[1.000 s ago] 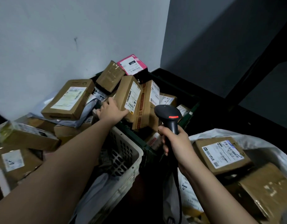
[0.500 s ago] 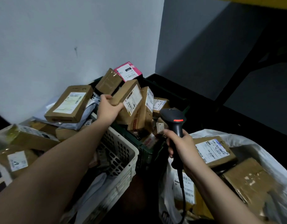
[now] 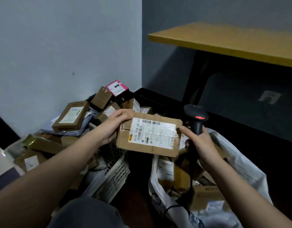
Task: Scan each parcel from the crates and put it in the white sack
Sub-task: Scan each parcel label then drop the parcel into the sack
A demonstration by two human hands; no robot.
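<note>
My left hand grips the left edge of a brown cardboard parcel, held in the air with its white barcode label facing up. My right hand holds the handle of a black barcode scanner whose red light glows; its forefinger touches the parcel's right edge. The parcel hangs between the white crate on the left and the white sack on the right. The sack holds several brown parcels.
Several cardboard parcels and a pink box are piled in the crates against the grey wall. A yellow tabletop on a black leg stands at the upper right. The scanner's cable drops into the sack. My knee shows at the bottom.
My left hand has lifted the parcel out of the crate pile and brought it right, label up, beside the scanner. My right hand has risen, its forefinger now on the parcel.
</note>
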